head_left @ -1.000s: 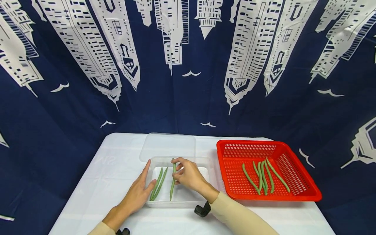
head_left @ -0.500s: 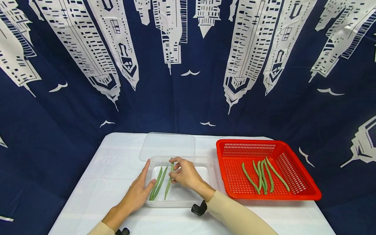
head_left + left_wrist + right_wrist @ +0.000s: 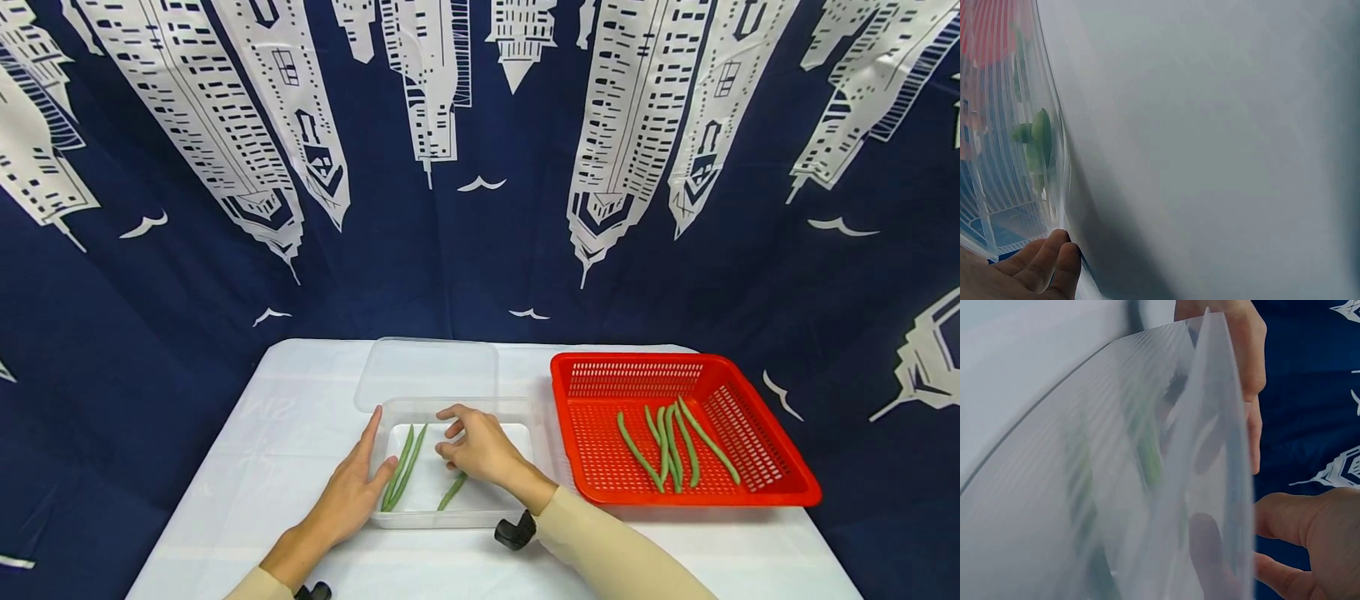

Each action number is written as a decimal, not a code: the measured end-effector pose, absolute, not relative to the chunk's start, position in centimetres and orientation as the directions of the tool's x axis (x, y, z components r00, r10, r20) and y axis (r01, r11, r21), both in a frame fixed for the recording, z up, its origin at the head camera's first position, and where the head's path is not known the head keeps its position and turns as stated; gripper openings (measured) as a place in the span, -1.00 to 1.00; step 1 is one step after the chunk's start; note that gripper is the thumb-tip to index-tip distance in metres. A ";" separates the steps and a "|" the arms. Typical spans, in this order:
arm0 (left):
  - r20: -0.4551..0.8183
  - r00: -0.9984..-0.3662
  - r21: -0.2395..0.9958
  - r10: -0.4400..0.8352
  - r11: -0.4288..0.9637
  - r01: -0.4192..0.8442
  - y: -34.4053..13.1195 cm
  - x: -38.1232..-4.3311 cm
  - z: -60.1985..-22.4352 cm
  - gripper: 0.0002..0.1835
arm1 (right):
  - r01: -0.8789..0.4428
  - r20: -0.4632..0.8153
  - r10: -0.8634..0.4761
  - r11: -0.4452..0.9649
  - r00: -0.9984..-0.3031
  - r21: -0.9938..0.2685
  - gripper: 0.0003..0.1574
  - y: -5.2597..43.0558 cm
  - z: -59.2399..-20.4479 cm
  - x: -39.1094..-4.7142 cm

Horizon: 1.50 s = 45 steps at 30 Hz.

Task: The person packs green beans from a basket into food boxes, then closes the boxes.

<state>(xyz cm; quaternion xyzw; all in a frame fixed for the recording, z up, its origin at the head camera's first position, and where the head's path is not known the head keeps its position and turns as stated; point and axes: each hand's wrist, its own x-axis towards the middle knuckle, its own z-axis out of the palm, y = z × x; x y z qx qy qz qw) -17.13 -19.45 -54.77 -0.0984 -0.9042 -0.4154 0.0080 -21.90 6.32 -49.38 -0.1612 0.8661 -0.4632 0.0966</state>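
Note:
A clear plastic container [image 3: 495,520] stands on the table in the head view. Two green beans [image 3: 405,468] lie side by side in its left part. My left hand [image 3: 348,492] rests against the container's left side, fingers extended; its fingertips [image 3: 1067,253] touch the wall in the left wrist view. Over the container's middle is my right hand [image 3: 476,446], thumb and forefinger apart with nothing seen between them. Below it a third green bean [image 3: 452,492] lies slanted on the container floor, its upper end hidden by the hand. The right wrist view is blurred through the plastic.
A red perforated basket [image 3: 750,503] stands to the right of the container, with several green beans [image 3: 667,450] inside. A clear flat lid [image 3: 427,371] lies behind the container. The white table [image 3: 247,467] ends at a dark blue patterned cloth [image 3: 450,275].
The right hand moved left with the third bean, then let it go and shifted slightly right. That bean now slants the other way under the hand. The left hand kept its place.

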 end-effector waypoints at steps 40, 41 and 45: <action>0.120 -0.980 0.754 0.161 0.628 0.195 -19.3 -16.9 -54.9 -0.06 | -0.379 0.216 -0.318 0.657 -0.923 -0.652 -0.50 17.9 -44.4 -22.7; 0.120 -0.980 0.755 0.161 0.626 0.195 -19.3 -17.0 -54.9 -0.06 | -0.381 0.215 -0.321 0.662 -0.922 -0.646 -0.50 18.5 -44.4 -22.7; 0.121 -0.979 0.760 0.166 0.618 0.199 -19.3 -17.0 -54.9 -0.06 | -0.375 0.210 -0.314 0.691 -0.926 -0.618 -0.47 20.8 -44.3 -22.8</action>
